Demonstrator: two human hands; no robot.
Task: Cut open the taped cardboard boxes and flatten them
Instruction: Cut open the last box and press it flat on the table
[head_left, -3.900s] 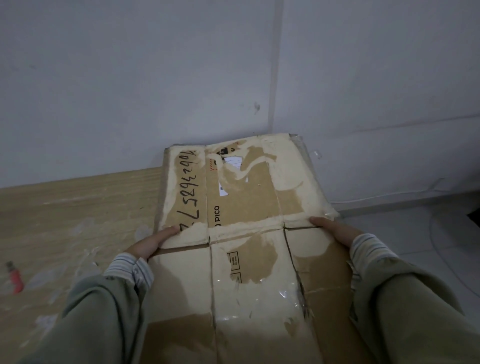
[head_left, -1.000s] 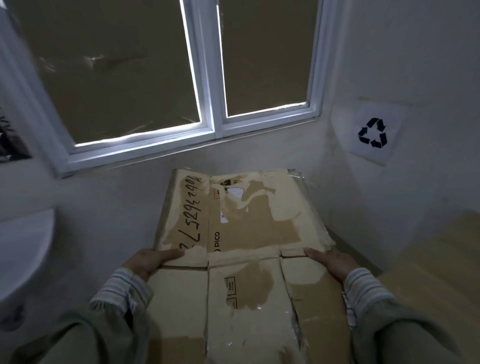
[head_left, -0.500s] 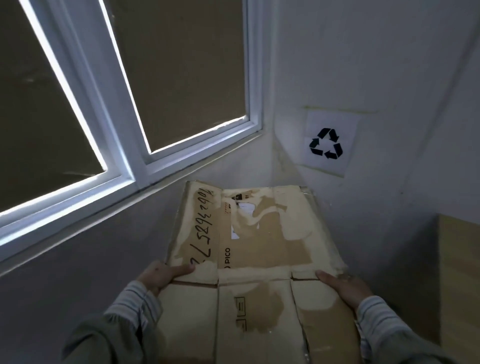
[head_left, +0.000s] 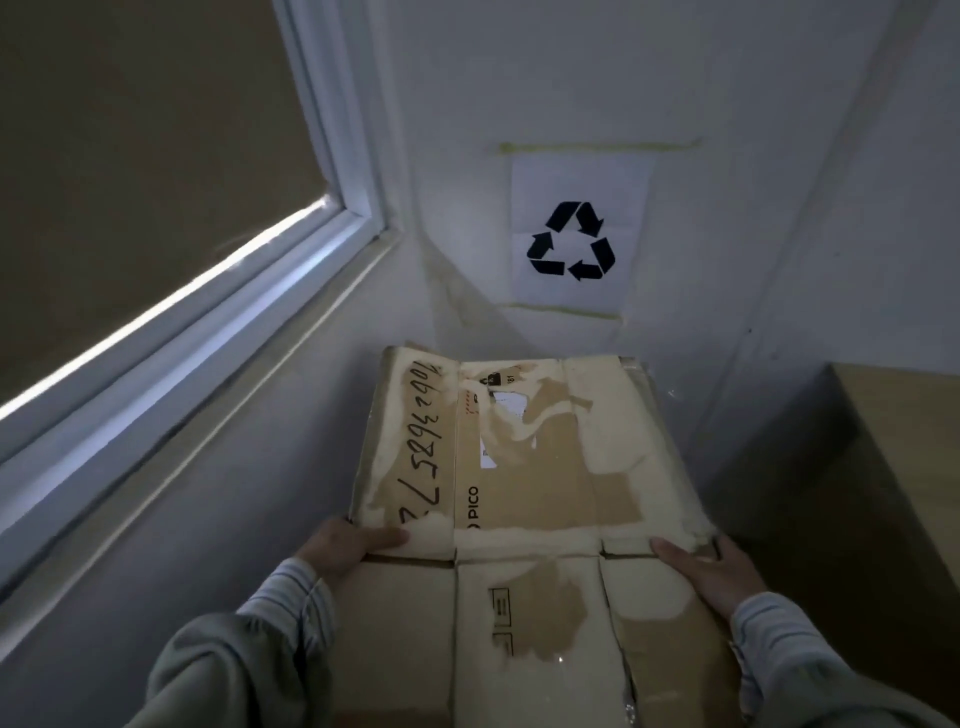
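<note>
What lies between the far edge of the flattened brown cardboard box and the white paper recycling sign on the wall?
In the head view, only bare white wall separates flattened cardboard box from recycling sign.

On the flattened cardboard box (head_left: 524, 467) I read the printed word "PICO" running sideways along a fold, near my left hand (head_left: 340, 545). Beside it, on the left flap, a long handwritten number in black marker runs lengthwise; I make out digits like "7583" but cannot read the whole string with confidence. A torn white shipping label (head_left: 506, 415) sits near the far edge, its print too small for me to read. On the wall ahead, a white paper sheet (head_left: 579, 234) carries a black recycling symbol of three chasing arrows, with no words on it.
</note>
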